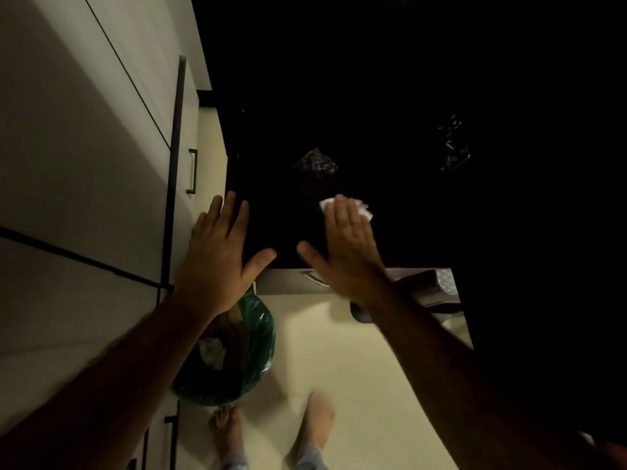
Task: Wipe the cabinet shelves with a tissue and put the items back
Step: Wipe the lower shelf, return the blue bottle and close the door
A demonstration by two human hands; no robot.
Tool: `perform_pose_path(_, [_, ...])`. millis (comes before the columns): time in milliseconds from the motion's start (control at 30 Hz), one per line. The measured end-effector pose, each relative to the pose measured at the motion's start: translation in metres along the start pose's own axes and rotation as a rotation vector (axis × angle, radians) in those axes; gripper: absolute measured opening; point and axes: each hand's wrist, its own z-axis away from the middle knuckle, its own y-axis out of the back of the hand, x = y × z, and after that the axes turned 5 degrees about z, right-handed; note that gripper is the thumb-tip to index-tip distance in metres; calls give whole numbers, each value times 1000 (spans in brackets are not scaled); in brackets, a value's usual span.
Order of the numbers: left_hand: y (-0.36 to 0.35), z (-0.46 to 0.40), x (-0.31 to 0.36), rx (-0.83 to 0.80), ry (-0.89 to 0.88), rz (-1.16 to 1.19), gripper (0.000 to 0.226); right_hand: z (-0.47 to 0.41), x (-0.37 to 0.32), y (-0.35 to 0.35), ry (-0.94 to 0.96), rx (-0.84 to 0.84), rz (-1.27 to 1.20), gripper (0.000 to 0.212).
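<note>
A dark, dimly lit shelf surface (pixel 288 212) fills the upper middle of the head view. My right hand (pixel 346 245) lies flat on it with straight fingers, pressing a white tissue (pixel 359 206) that shows beyond the fingertips. My left hand (pixel 217 252) lies flat and spread at the shelf's left edge, holding nothing. The shelf's pale front edge (pixel 288 283) runs below both hands. Any items to go back on the shelf are hidden in the dark.
A bin with a green liner (pixel 258 334) holding crumpled tissue stands on the pale floor below the shelf. Pale cabinet doors with dark handles (pixel 192 171) line the left. A dark patterned object (pixel 431 286) lies by my right wrist. My bare feet (pixel 271 429) are below.
</note>
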Motion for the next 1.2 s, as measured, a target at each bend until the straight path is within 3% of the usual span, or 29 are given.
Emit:
perform_pose_path(67, [0, 2, -3, -12, 11, 6, 92, 32, -2, -2, 159, -22, 8, 96])
perform_pose_path(133, [2, 3, -5, -12, 20, 7, 92, 46, 21, -1, 201, -60, 21, 93])
perform_pose_path(233, [6, 4, -8, -4, 26, 19, 94, 22, 44, 7, 9, 15, 29, 99])
perform_pose_path(333, [7, 4, -12, 13, 31, 26, 95, -20, 16, 6, -114, 30, 4, 101])
perform_pose_path(500, [6, 6, -12, 20, 61, 58, 90, 1, -54, -1, 118, 0, -29, 97])
perform_pose_path(600, [10, 9, -16, 26, 60, 58, 91, 37, -31, -5, 248, -11, 16, 91])
perform_pose_path(733, [13, 12, -22, 55, 55, 60, 92, 16, 11, 1, 27, 39, 107, 95])
perform_pose_path(833, [11, 15, -27, 77, 71, 86, 92, -18, -21, 2, -78, 38, 58, 108])
perform_pose_path(1033, [14, 23, -29, 82, 116, 73, 100, -3, -102, -4, 237, -21, -39, 96])
perform_pose_path(1133, [17, 26, -31, 87, 100, 96, 100, 23, -78, -10, 366, -48, -15, 85])
perform_pose_path(1200, [18, 26, -33, 91, 100, 119, 97, 23, -51, -9, 337, -26, 39, 78])
